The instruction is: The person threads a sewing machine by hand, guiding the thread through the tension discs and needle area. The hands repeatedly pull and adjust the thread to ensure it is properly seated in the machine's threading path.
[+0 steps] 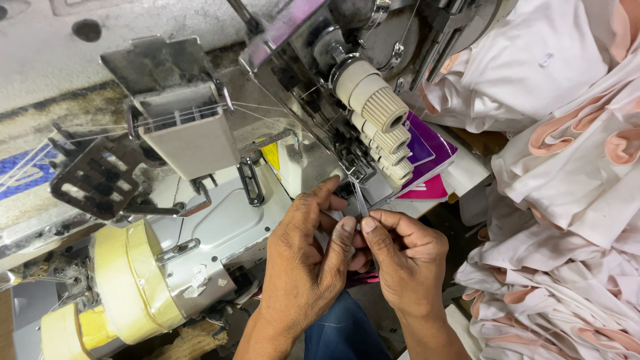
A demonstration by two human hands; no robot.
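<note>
Both hands meet below the sewing machine point(280, 113). The right hand point(403, 257) pinches slim metal tweezers point(360, 199) between thumb and forefinger, tips pointing up toward the row of ribbed tension knobs point(383, 127). The left hand point(303, 257), fingers curled narrow, touches the right hand's fingertips beside the tweezers. White and peach garments point(567, 180) lie heaped to the right of the right hand.
</note>
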